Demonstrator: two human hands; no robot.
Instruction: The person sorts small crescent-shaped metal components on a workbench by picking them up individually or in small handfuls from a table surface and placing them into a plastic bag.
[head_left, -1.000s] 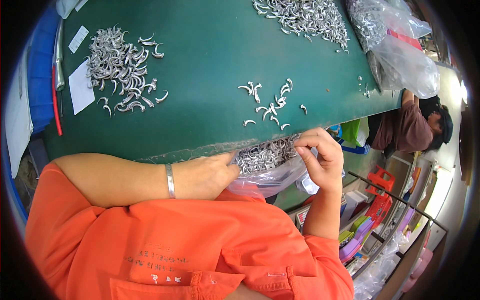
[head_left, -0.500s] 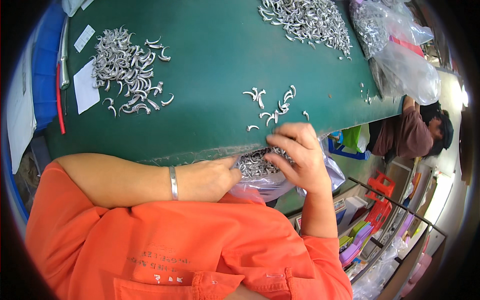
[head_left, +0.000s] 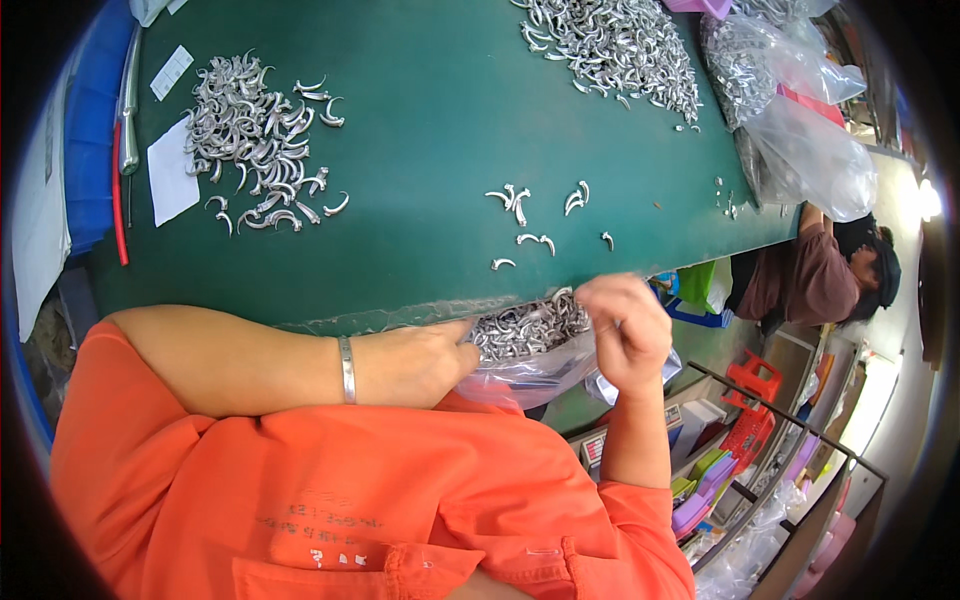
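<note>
My left hand (head_left: 425, 362) is closed on the rim of a clear plastic bag (head_left: 535, 380) at the table's near edge. Small curved, claw-shaped silver metal pieces (head_left: 525, 330) fill the bag's mouth. My right hand (head_left: 630, 325) hovers at the bag's right side with its fingers curled in; whatever they may hold is hidden. Just beyond the bag, a few loose metal pieces (head_left: 515, 203) lie scattered on the green table (head_left: 400, 200). A heap of the curved pieces (head_left: 245, 125) sits at the left, and a larger heap (head_left: 620, 50) at the far right.
Clear bags of metal pieces (head_left: 740, 75) stand along the right edge. White paper (head_left: 173, 172), a red rod (head_left: 120, 200) and a blue bin (head_left: 95, 130) are at the left. A person (head_left: 810, 275) works beyond the right edge. Shelving with red stools (head_left: 752, 380) stands lower right.
Some loose pieces near the table's front edge are gone from their spot. My right hand has moved right and nearer me, its fingers curling in. My left hand stays on the bag.
</note>
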